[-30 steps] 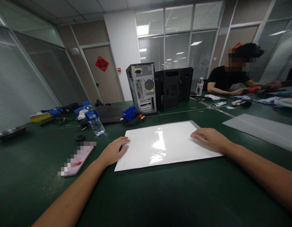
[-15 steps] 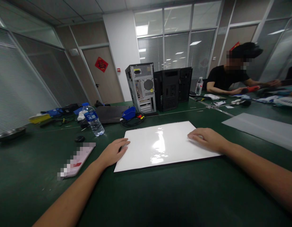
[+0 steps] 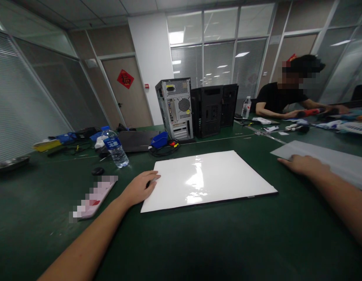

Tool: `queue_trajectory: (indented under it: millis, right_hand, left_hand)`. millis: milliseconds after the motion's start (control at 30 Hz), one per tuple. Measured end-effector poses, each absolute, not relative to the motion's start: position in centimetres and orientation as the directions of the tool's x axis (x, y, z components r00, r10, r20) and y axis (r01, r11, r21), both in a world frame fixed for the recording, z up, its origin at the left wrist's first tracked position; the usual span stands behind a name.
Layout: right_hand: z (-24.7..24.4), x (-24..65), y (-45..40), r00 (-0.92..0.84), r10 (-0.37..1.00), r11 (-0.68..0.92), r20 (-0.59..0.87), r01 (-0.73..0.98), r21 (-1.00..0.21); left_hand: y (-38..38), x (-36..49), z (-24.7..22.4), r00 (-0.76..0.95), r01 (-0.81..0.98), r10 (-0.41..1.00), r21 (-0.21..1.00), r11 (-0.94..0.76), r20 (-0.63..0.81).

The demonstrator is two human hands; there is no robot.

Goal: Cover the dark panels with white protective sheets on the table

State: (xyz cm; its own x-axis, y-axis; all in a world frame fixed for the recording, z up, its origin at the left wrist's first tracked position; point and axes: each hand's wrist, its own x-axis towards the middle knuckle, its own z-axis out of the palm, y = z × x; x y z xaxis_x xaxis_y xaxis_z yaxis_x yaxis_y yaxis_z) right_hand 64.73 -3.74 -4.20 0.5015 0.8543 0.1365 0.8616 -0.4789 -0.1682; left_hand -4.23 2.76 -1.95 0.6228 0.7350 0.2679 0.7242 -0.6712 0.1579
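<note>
A glossy white rectangular panel [image 3: 175, 179] with a dark lower edge lies flat on the green table in front of me. My left hand [image 3: 141, 188] is at its left edge, thumb and curled fingers resting on the border and holding it. Off to the right, my right hand [image 3: 305, 166] is away from the panel, with fingers stretched out and nothing visible in them. It is over the near edge of a greyish translucent sheet [image 3: 318, 150] and hides part of it. Whether the fingertips touch that sheet or the table, I cannot tell.
A water bottle [image 3: 115, 148], a black mouse [image 3: 98, 171] and a pink phone-like object [image 3: 101, 197] are at left. Computer cases [image 3: 181, 111] stand behind the panel. Across the table at right sits another person [image 3: 277, 97], hands among cables and tools.
My right hand has left the panel's right side and moved right to the translucent sheet. My left hand and the white panel have stayed in place.
</note>
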Motion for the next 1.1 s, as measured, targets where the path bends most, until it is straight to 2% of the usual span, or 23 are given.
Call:
queue_trajectory:
  millis: [67,100,267,467,533,600,667,833,1033,1100]
  right_hand:
    - [-4.0,63.8,-3.4,0.602,0.790,-0.595,0.115,0.798,-0.093]
    - [-3.8,63.2,-3.3,0.592,0.797,-0.588,0.117,0.806,-0.073]
    - [-2.4,59.4,-3.4,0.437,0.884,-0.437,0.166,0.899,-0.039]
    - [-0.3,53.0,-4.1,0.255,0.918,-0.255,0.303,0.966,-0.039]
    - [0.3,50.6,-4.3,0.092,0.951,-0.076,0.295,0.995,-0.065]
    - [0.7,48.4,-4.6,-0.095,0.963,0.136,0.252,0.980,-0.148]
    - [0.9,47.0,-4.9,-0.213,0.952,0.264,0.220,0.935,-0.236]
    - [0.5,46.1,-5.2,-0.273,0.942,0.314,0.197,0.924,-0.219]
    - [0.1,45.0,-5.5,-0.315,0.921,0.373,0.231,0.886,-0.277]
    - [-0.1,44.9,-5.2,-0.338,0.903,0.404,0.266,0.879,-0.253]
  left_hand:
    - [2.8,-4.2,-1.9,0.619,0.729,0.741,0.160,-0.666,0.262]
    - [2.8,-4.2,-2.0,0.619,0.729,0.741,0.160,-0.666,0.261]
    - [2.9,-4.3,-2.3,0.620,0.726,0.738,0.162,-0.669,0.268]
    - [2.8,-4.4,-2.1,0.615,0.732,0.746,0.166,-0.660,0.255]
    - [2.8,-4.4,-2.1,0.617,0.729,0.743,0.167,-0.664,0.261]
    - [2.8,-4.4,-2.0,0.617,0.726,0.740,0.168,-0.667,0.268]
    - [2.8,-4.3,-2.0,0.616,0.727,0.740,0.168,-0.666,0.269]
    - [2.7,-4.2,-2.0,0.610,0.736,0.748,0.162,-0.657,0.262]
    - [2.8,-4.2,-2.1,0.615,0.729,0.741,0.165,-0.665,0.269]
    - [2.7,-4.1,-2.0,0.615,0.731,0.743,0.163,-0.663,0.264]
